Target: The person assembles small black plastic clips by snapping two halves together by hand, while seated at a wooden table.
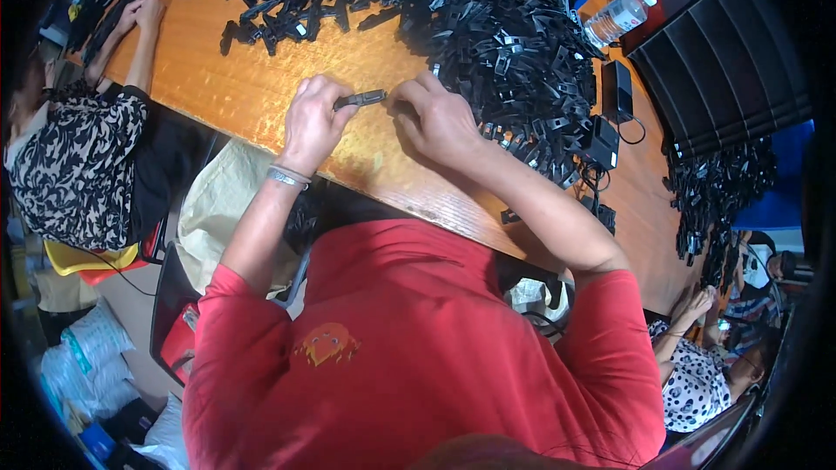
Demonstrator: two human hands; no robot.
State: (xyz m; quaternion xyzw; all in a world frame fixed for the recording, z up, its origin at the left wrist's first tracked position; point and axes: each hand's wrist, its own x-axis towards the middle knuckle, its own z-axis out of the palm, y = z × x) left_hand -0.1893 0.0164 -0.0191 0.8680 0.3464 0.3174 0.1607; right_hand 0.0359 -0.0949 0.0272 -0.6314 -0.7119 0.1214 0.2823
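Above the bare wooden tabletop, my left hand (314, 122) is closed, its thumb and fingers pinching one end of a small, narrow black clip-like part (360, 99). The part points to the right, toward my other hand. Close to its free end is my right hand (441, 121), with curled fingers and the thumb drawn in; whether something small sits in them I cannot make out. Just beyond both hands spreads a large heap of similar black parts (514, 43), some with shiny metal bits.
The wooden table (261, 78) curves around me. A water bottle (620, 17) lies at the far right, near a black ribbed panel (723, 52) and small black boxes with cables (601, 141). Co-workers sit at left (74, 165) and right (697, 387). A pale sack (222, 200) hangs below the edge.
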